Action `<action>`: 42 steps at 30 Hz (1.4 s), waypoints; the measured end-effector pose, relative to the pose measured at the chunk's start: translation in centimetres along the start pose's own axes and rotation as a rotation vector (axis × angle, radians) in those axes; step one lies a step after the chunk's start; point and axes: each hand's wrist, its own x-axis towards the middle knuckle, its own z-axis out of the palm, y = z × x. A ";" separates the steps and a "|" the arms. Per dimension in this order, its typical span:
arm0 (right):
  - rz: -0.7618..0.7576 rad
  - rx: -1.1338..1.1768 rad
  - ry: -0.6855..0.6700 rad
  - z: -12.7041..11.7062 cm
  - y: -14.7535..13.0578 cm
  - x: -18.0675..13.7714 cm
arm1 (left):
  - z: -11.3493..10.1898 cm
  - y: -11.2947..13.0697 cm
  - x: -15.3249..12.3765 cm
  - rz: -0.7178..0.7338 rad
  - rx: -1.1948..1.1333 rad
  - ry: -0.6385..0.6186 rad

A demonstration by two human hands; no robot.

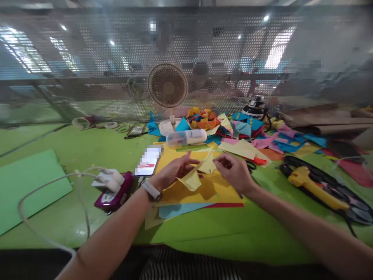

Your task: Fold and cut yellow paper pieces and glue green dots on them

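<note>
A creased, folded piece of pale yellow paper [190, 181] is held in the air over a stack of coloured sheets, the top one a yellow sheet [171, 194]. My left hand [179, 169], with a watch at the wrist, grips its left side, fingers curled behind it. At its right edge, the thumb and fingertips of my right hand [231, 169] are pinched together. Whether they touch the paper is hard to make out. Black-handled scissors [251, 166] lie partly hidden behind my right hand. Light blue and red sheet edges show beneath the yellow sheet.
Left stand a phone [148, 162], a purple power strip [112, 198] with white chargers and a looping cable, and a green sheet [32, 186]. Behind are a fan [168, 85], a bottle [186, 137] and heaped paper scraps [204, 118]. A yellow glue gun [319, 188] lies right.
</note>
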 end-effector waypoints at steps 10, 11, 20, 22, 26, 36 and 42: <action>-0.031 0.005 0.128 -0.3 -0.3 -0.1 | -0.3 -0.3 0.1 -0.048 -0.235 -0.131; -0.024 0.012 0.135 -0.3 -0.3 -0.1 | -0.1 -0.4 0.1 -0.065 -0.229 -0.155; 0.191 0.385 -0.055 -0.9 -0.1 0.5 | 1.0 -1.1 -0.3 0.075 -0.095 -0.144; 0.287 0.438 -0.157 -1.1 -0.1 0.7 | 1.1 -1.2 -0.4 0.065 -0.048 -0.157; 0.258 0.427 -0.390 -0.7 -0.5 0.5 | 1.4 -1.4 -0.6 0.048 0.050 -0.172; 0.359 0.615 -0.122 -0.1 0.1 0.3 | 0.0 -0.7 -0.1 -0.030 -0.245 -0.054; 0.386 0.673 -0.020 0.5 1.0 0.3 | 0.7 -0.5 -0.3 0.120 -0.327 -0.130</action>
